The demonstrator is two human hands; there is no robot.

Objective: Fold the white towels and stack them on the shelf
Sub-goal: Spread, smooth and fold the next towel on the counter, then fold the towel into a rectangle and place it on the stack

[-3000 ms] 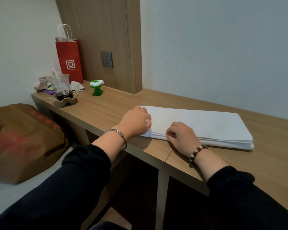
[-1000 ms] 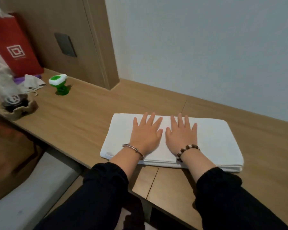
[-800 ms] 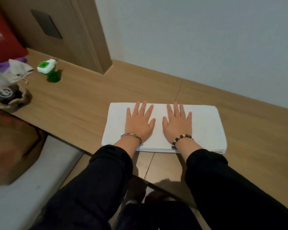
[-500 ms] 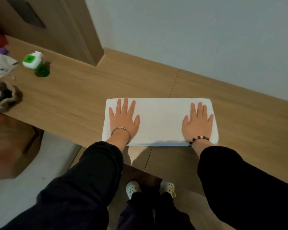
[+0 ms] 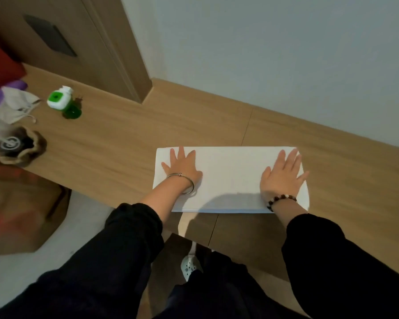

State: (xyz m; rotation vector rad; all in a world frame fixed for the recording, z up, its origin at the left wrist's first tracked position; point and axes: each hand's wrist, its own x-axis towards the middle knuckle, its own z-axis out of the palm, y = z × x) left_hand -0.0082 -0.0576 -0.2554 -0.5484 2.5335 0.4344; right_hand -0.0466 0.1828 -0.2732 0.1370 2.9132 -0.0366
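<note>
Presently both arms reach forward from black sleeves, forearms bare, palms turned down. The left hand lies flat on the left end of the folded white rectangular towel, fingers straight and spread, pointing away toward the pale wall. A thin silver bangle sits at its wrist. The right hand lies flat on the towel's right end, fingers straight and fanned, angled away and slightly to the right, with the little finger reaching the towel's right edge. A bracelet of dark and pale beads circles that wrist. Neither hand grasps anything; both are released and rest flat on the cloth.

The towel lies on the light-brown wooden shelf, close to its front edge. Its long axis runs left to right, roughly in line with that edge, short ends at left and right. Stacked layers show along the near side.

Well apart at the shelf's left end stand a green-and-white plastic bottle, a clear plastic cup in a brown paper holder, a crumpled pale cloth and a red paper bag. A dark wall socket is set in the wooden panel behind. Below, a brown paper bag sits on the floor, and a white perforated shoe shows under the shelf.
</note>
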